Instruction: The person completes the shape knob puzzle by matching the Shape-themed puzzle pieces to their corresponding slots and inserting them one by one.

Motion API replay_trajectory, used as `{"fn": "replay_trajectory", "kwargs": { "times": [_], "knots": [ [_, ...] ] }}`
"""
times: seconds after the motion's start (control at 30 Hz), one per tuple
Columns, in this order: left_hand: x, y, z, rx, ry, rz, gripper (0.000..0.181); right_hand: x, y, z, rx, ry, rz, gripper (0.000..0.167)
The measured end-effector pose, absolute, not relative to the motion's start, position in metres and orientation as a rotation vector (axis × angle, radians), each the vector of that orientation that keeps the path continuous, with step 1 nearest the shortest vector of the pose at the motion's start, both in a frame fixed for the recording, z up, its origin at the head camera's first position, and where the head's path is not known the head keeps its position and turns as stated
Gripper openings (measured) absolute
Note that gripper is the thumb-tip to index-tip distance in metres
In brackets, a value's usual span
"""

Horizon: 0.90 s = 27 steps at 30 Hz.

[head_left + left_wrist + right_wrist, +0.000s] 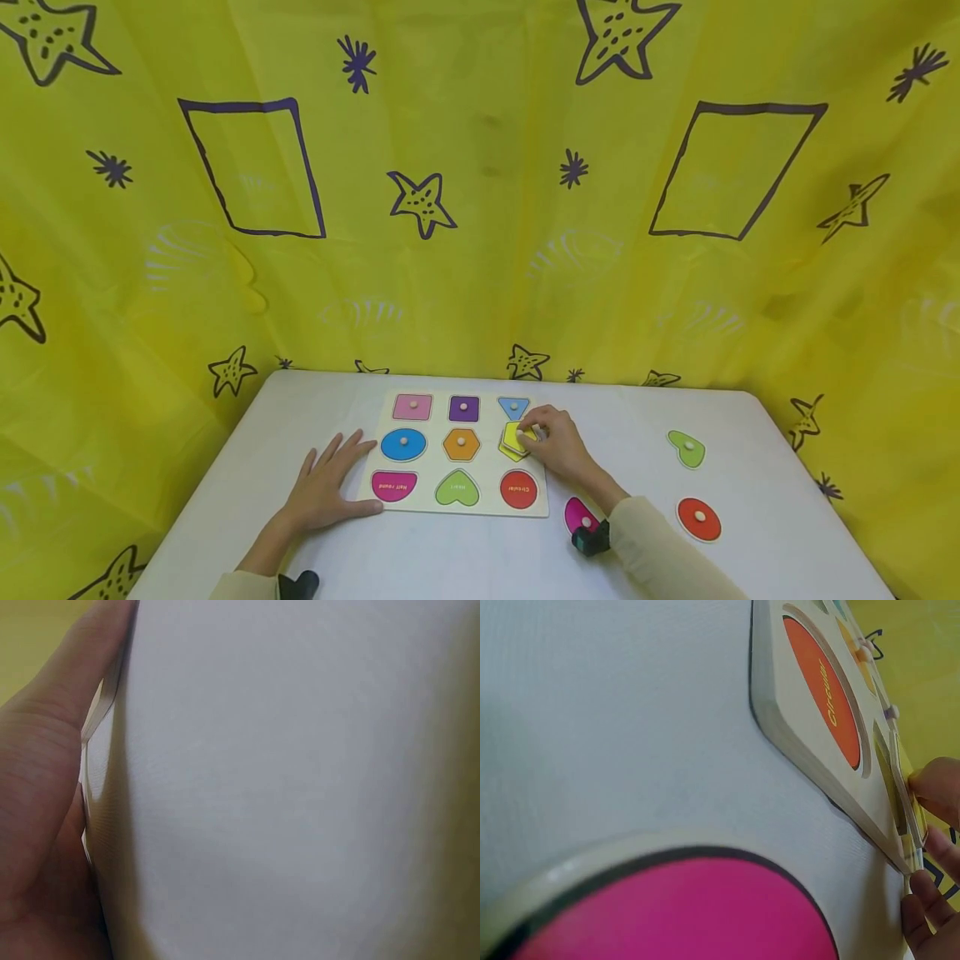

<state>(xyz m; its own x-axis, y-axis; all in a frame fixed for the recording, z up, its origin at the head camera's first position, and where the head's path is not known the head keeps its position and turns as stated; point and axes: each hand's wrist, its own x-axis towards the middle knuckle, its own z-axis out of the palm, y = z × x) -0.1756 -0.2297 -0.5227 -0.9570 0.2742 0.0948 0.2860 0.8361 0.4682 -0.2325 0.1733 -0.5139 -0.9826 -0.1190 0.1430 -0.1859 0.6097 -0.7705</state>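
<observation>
Fingers spread, the left hand (326, 490) touches the puzzle board's (490, 487) nine-o'clock edge, probably to steady it, while at three o'clock the yellow piece (511, 437) sits askew over a yellow recess, pinched (by its knob, apparently, for control) in the right hand (561, 446), forearm slanting from five o'clock.

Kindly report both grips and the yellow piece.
Right grip holds yellow piece above yellow slot. Left grip touching board. Nothing visible in the way.
</observation>
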Motion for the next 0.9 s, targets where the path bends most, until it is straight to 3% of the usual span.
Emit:
{"fn": "replay_trajectory", "kwargs": {
  "times": [0.9],
  "knots": [
    [-0.1767,-0.2314,-0.523,-0.427,-3.028,-0.749,0.103,-0.2258,0.1661,-0.5212,0.2,-2.818,1.227,0.006]
  ]
}}
